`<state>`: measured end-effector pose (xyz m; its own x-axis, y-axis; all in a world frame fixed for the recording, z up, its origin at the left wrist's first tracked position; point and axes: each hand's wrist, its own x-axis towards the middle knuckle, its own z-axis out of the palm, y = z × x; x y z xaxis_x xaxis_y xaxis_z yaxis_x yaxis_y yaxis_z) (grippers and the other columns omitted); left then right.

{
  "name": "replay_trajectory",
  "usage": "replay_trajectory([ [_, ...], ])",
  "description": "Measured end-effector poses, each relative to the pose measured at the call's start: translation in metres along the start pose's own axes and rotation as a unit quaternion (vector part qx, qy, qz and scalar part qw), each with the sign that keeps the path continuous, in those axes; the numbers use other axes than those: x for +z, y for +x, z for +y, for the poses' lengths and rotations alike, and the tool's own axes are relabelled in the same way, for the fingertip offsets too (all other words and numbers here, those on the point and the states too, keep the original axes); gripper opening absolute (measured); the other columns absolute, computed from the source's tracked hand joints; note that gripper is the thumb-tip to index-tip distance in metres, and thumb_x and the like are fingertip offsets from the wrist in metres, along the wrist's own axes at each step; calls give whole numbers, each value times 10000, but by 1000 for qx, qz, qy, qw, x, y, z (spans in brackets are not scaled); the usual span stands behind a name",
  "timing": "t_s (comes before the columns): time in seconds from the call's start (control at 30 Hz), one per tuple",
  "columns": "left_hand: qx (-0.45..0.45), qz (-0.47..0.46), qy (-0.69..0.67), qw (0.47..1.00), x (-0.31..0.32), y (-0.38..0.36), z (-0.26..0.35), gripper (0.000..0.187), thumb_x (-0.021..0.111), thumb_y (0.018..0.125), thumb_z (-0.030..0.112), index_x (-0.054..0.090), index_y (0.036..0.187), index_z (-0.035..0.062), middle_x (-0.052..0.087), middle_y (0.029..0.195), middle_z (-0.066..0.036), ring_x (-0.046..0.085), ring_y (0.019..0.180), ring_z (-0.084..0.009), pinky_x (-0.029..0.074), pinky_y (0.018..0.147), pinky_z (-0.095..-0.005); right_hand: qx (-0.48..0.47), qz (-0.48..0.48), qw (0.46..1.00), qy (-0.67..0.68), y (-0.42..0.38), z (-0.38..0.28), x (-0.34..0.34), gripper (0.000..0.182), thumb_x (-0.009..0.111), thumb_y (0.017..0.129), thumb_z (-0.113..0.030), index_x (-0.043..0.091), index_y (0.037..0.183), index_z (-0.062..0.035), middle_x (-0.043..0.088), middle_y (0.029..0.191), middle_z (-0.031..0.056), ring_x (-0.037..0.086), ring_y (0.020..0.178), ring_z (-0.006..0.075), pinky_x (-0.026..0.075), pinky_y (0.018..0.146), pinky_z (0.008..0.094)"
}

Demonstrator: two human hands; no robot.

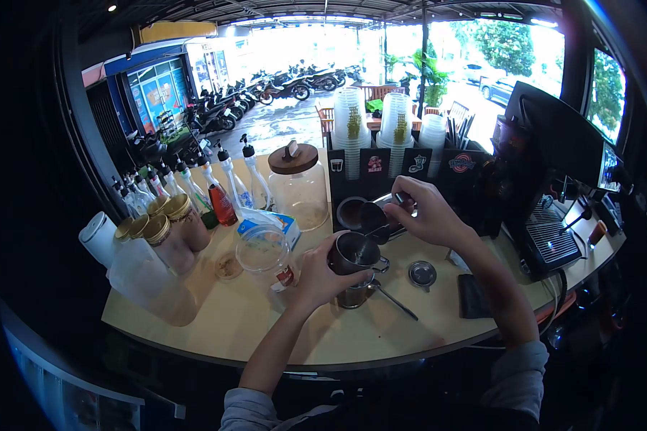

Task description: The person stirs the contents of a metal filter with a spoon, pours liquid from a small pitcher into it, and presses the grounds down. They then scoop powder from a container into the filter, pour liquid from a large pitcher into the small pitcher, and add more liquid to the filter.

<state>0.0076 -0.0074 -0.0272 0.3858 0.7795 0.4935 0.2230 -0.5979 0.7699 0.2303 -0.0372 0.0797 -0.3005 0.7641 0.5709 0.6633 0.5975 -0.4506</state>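
My left hand (pixel 323 276) wraps round a steel cup (pixel 358 253) with a small side handle, its mouth facing up. Directly below it a second, smaller metal vessel (pixel 353 298) stands on the counter, partly covered by the hand. My right hand (pixel 428 212) grips the handle of a dark metal pitcher (pixel 375 218), tilted with its lip at the cup's rim; a thin stream shows between them. A spoon (pixel 397 302) lies beside the lower vessel. To the left is a clear plastic tub (pixel 263 248), and to the right a round metal strainer (pixel 423 274).
Syrup bottles with pumps (pixel 221 194), lidded jars (pixel 187 219) and a wood-lidded glass jar (pixel 298 190) line the left and back. Stacked plastic cups (pixel 350 133) stand behind. A dark folded cloth (pixel 474 296) and an espresso machine (pixel 550 237) are at right.
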Motion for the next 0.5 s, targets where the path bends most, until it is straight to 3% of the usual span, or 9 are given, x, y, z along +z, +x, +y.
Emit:
replay_trajectory([
  [0.17,6,6,2,1000,2,0,-4,768,875,567,409,595,1195,68,693,1011,-113,677,963,-254,497,907,-376,6,-8,1000,-18,3,-4,1,256,682,843,-133,474,871,13,524,739,132,575,619,227,441,565,348],
  [0.2,2,6,2,1000,2,0,-4,766,876,566,407,596,1193,67,694,1008,-114,679,958,-253,500,905,-375,7,-8,1000,-17,3,-3,2,256,682,843,-133,474,871,13,524,739,132,575,619,227,441,565,348],
  [0.27,1,5,-4,1000,2,0,-3,766,876,565,407,597,1193,67,694,1005,-113,680,954,-251,502,901,-373,-36,17,999,-27,4,0,5,260,686,849,-146,461,818,-20,452,656,68,461,571,175,386,535,317],
  [0.5,4,8,-10,1000,1,0,-4,760,881,563,401,601,1185,66,696,997,-108,682,949,-240,506,894,-368,-51,16,998,-30,7,1,8,264,686,846,-147,456,811,-22,440,653,69,449,569,186,377,531,325],
])
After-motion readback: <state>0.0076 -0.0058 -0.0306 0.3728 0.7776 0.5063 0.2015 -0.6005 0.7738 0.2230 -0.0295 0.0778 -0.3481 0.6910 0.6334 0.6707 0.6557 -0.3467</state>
